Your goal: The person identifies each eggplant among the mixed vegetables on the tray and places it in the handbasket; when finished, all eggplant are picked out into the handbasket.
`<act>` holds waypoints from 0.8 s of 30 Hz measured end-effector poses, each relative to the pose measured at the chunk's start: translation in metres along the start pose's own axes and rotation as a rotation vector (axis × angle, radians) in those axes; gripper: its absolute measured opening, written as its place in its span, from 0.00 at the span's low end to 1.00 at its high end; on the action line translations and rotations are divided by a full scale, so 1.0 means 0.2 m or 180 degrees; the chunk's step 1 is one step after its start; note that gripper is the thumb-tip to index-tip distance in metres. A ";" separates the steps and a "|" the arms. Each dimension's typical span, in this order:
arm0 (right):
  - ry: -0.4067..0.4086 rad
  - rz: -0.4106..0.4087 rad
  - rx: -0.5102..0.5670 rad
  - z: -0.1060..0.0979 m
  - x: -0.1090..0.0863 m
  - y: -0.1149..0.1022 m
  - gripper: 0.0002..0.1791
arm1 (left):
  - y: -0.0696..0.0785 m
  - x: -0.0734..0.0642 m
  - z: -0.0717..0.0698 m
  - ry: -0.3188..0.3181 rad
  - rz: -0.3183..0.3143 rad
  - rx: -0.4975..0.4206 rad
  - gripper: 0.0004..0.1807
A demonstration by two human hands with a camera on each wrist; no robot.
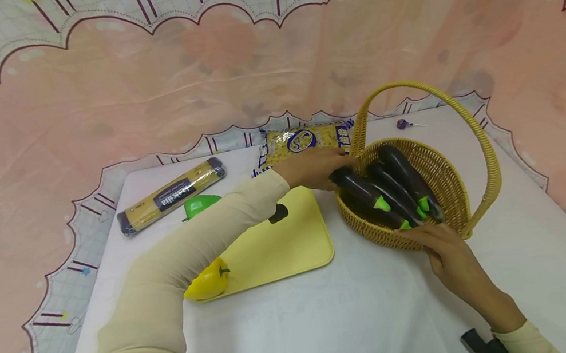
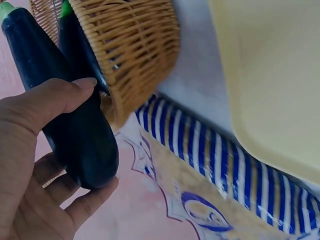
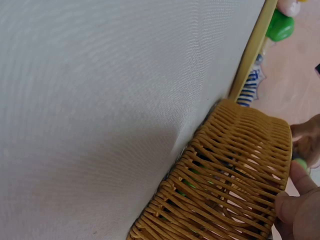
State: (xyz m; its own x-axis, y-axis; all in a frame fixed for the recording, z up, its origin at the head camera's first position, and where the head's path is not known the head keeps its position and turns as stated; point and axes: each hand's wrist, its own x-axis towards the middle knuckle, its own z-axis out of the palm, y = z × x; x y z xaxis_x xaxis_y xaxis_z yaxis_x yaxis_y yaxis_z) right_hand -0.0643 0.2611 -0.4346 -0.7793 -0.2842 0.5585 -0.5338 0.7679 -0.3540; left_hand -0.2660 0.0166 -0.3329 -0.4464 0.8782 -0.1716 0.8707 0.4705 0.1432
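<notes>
A yellow-brown wicker basket [image 1: 448, 173] with a tall arched handle stands on the right half of the table. Dark eggplants [image 1: 406, 169] with green stem ends lie inside it. My left hand [image 1: 313, 168] reaches over the basket's left rim and grips one eggplant [image 2: 75, 120] by its rounded end, thumb on one side and fingers on the other. That eggplant slants over the rim, its green end pointing toward the near side. At the near rim, my right hand [image 1: 447, 257] holds the basket's edge, thumb against the outer weave in the right wrist view.
Left of the basket lies a pale yellow tray [image 1: 290, 245], with a yellow bell pepper [image 1: 208, 282] at its near corner. A green pepper [image 1: 200, 204], a spaghetti pack [image 1: 171, 197] and a pasta bag [image 1: 279, 142] lie farther back. A lollipop [image 1: 402, 124] is behind the basket.
</notes>
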 end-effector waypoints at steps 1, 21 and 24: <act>-0.0006 0.0004 -0.0002 0.00 0.00 0.00 0.36 | 0.01 0.02 0.00 0.0002 0.0007 -0.0010 0.26; -0.0087 0.0047 -0.0004 0.00 0.00 0.01 0.36 | 0.12 0.31 0.02 -0.0109 -0.0046 0.0529 0.30; -0.0091 0.0044 -0.0007 0.00 -0.01 0.01 0.36 | 0.12 0.35 0.04 -0.0084 -0.0035 0.0542 0.31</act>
State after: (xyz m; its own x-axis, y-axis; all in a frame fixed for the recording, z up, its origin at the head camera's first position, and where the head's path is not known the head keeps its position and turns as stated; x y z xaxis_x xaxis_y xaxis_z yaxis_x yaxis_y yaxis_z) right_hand -0.0641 0.2625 -0.4363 -0.7957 -0.2899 0.5319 -0.5223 0.7731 -0.3599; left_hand -0.2737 0.0887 -0.3496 -0.4524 0.8695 -0.1982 0.8892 0.4568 -0.0258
